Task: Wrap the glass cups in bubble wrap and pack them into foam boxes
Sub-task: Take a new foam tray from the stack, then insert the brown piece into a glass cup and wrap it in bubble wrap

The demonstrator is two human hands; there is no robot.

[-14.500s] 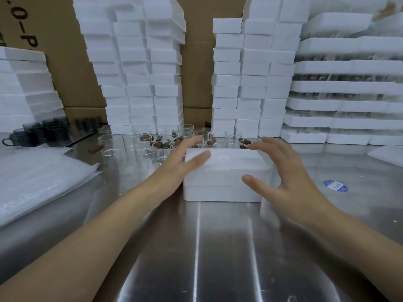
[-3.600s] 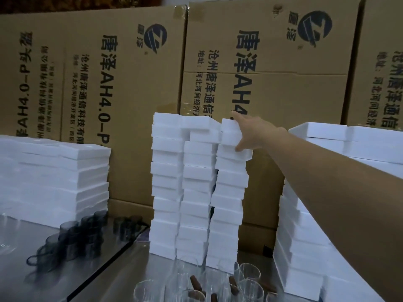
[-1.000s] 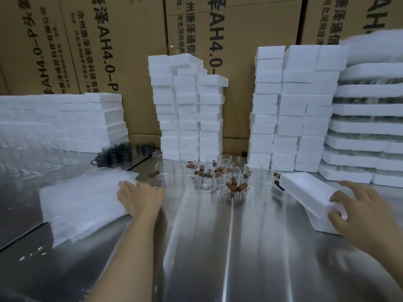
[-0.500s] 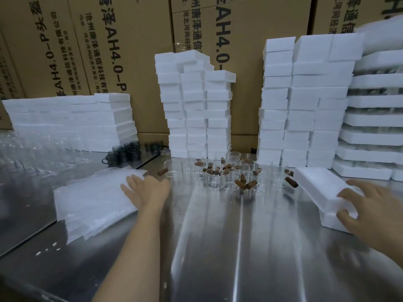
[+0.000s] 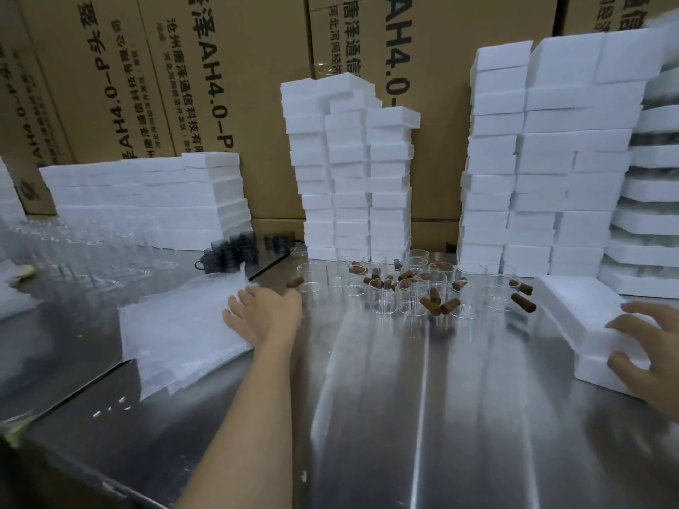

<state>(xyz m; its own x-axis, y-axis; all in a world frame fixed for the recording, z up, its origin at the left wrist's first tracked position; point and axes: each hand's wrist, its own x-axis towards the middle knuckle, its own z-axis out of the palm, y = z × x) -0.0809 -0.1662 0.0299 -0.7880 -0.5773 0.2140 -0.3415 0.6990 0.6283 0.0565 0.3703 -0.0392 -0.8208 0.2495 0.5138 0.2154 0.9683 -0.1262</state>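
While the left hand lies on the near corner of the bubble wrap stack, fingers straight and slightly spread on the top sheet, the right hand grips the foam box at the right of the tabletop, fingers curled over its upper slab, thumb seemingly against the front wall. The glass cups stand clustered farther back between the hands, touched by neither, with brown cylinders scattered among them.

Steel bench: bubble wrap toward left edge, glass cups mid-bench, foam stacks along far edge, foam box by right edge
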